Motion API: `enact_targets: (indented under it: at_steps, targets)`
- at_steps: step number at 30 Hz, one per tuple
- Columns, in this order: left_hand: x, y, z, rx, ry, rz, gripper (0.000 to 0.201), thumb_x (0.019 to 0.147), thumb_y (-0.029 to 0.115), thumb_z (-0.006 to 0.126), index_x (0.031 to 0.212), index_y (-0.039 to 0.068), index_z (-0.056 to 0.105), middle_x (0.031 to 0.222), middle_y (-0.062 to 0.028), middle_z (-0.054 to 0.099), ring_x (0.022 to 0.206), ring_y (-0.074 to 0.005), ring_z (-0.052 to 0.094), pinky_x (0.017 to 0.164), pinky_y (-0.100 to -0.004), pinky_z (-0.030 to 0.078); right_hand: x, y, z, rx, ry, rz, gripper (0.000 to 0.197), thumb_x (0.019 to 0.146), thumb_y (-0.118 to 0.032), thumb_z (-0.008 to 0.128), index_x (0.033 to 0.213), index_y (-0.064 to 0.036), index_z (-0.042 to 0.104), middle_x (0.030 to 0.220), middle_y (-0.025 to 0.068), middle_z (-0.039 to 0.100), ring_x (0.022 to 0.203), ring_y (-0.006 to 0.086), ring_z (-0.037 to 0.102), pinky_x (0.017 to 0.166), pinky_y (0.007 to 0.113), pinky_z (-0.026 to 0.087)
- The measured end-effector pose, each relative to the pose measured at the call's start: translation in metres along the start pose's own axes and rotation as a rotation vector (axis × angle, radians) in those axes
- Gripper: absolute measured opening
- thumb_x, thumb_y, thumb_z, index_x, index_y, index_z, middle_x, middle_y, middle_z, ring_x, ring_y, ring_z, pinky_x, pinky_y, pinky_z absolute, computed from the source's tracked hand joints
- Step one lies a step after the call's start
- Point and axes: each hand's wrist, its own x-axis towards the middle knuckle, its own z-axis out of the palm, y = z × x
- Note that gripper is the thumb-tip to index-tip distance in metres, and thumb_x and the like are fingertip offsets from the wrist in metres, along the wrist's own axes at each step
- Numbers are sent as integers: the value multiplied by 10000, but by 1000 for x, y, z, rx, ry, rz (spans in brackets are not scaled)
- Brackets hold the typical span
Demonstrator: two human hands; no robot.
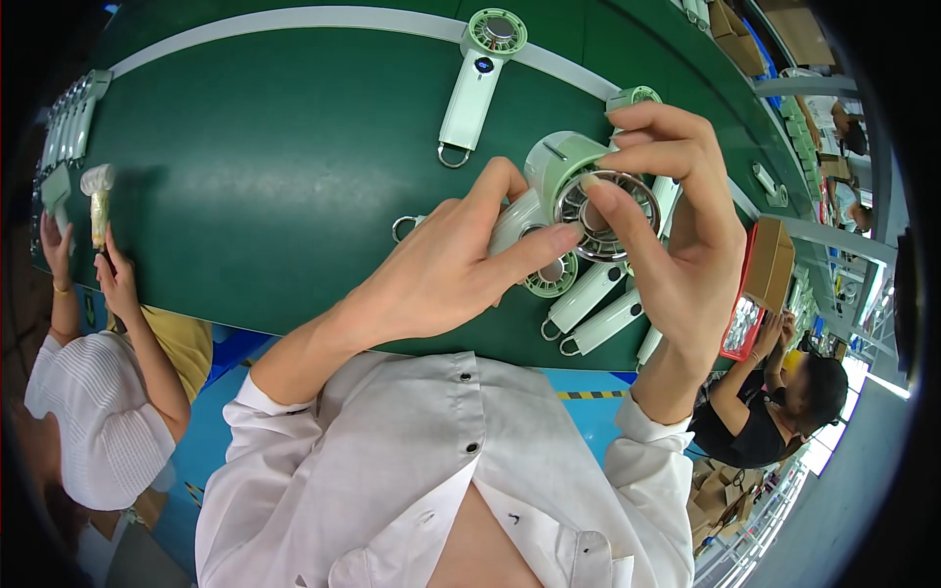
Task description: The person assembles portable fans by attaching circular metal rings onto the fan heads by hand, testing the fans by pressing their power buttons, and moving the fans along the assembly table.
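Observation:
A pale green and white handheld fan (pixel 559 162) is in my left hand (pixel 431 260), which wraps its handle with the thumb stretched toward the head. My right hand (pixel 681 220) pinches a round chrome-rimmed fan cover (pixel 639 192) between thumb and fingers at the front of that head. Whether the cover is fixed to the head or apart from it, I cannot tell. Under and beside my hands lie several more handheld fans, such as a white one with a ring loop (pixel 603 321). Another fan (pixel 470 98) with a small lit display lies farther off.
The green work table (pixel 274 176) has a pale strip (pixel 294 18) along its far side. At the left, a co-worker (pixel 108 412) holds a fan and a wrapped tool near a row of fans (pixel 71 122). At the right, another person (pixel 774 392) works beside a red tray (pixel 737 328) and cardboard box (pixel 771 260).

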Motion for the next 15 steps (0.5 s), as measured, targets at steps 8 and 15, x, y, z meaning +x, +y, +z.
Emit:
enact_targets:
  at_steps: [8, 15]
  targets:
    - [-1, -3, 0, 115, 37, 117, 357, 990, 316, 658, 1072, 43, 442, 747, -48, 613, 569, -114, 584, 510, -272, 449, 6, -2, -8, -23, -108, 31, 206, 798, 64, 737, 986, -3, 683, 1231, 151, 625, 1085, 213, 590, 983, 345, 441]
    - [-2, 6, -1, 91, 7, 92, 333, 984, 281, 659, 1067, 41, 443, 755, -56, 624, 570, -124, 590, 512, -281, 453, 7, 5, 6, 208, -46, 60, 499, 797, 34, 739, 1273, -14, 598, 1344, 148, 573, 1214, 262, 568, 1063, 384, 419]
